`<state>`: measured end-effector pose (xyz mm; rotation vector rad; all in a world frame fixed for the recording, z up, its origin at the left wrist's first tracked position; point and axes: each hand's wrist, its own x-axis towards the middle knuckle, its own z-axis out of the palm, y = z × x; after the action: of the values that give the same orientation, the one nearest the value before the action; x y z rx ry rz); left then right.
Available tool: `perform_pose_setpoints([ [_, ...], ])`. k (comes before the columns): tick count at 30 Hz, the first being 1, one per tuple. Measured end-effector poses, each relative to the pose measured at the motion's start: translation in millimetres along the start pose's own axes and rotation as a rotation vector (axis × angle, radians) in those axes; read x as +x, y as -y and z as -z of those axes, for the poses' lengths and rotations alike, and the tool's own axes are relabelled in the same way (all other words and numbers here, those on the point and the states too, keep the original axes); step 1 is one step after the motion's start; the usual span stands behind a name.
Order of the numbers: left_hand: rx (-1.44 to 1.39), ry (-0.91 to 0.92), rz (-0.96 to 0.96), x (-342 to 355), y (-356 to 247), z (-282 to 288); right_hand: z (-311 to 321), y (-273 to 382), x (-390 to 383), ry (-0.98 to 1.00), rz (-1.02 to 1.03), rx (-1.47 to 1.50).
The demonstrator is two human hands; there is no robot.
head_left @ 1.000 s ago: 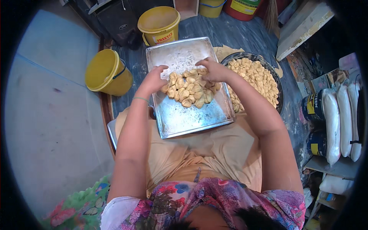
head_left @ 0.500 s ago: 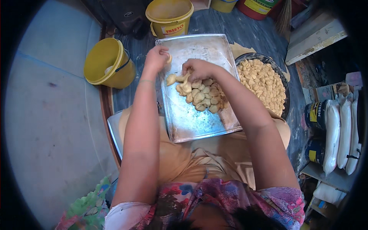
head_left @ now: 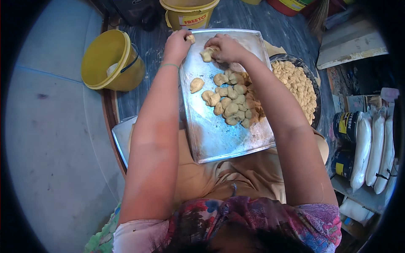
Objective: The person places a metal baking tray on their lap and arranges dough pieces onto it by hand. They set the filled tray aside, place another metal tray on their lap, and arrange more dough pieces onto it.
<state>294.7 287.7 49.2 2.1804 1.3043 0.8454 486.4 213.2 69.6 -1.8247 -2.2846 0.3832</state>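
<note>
A metal baking tray [head_left: 217,141] lies across my lap, its far end beyond my knees. My left hand [head_left: 176,45] is at the tray's far left corner, fingers closed on a small dough piece [head_left: 190,39]. Further right, over the far part of the tray, my right hand [head_left: 230,48] grips pale dough pieces [head_left: 207,55] that stick out under its fingers. A heap of dough pieces [head_left: 232,109] covers the middle of the tray, its right side partly behind my right forearm. One single dough piece [head_left: 196,84] rests apart, left of the heap.
Right of the tray stands a round black pan [head_left: 317,101] full of similar dough pieces. A yellow bucket [head_left: 95,61] is on the left, another yellow bucket [head_left: 194,19] beyond the tray. White filled bags [head_left: 363,152] and dark cans [head_left: 346,126] stand on the far right.
Both hands have moved farther away, toward the tray's far edge. The right hand has lifted dough off the heap. The dough on the tray is more spread out, one piece now lying apart.
</note>
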Motion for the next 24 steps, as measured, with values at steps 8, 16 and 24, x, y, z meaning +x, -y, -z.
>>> perform_pose_setpoints([
  [8, 0.034, -0.046, -0.064, 6.1, -10.4, -18.1, -4.1, -29.5, 19.6, -0.399, -0.223, 0.408],
  [16, 0.06, 0.036, -0.101, 12.3, -9.5, -23.3, 4.4, -53.4, 22.2, -0.439, -0.432, 0.573],
  [24, 0.13, 0.088, -0.209, 4.9, -17.7, -28.4, 20.7, -55.7, -2.0, -0.057, -0.258, 0.842],
])
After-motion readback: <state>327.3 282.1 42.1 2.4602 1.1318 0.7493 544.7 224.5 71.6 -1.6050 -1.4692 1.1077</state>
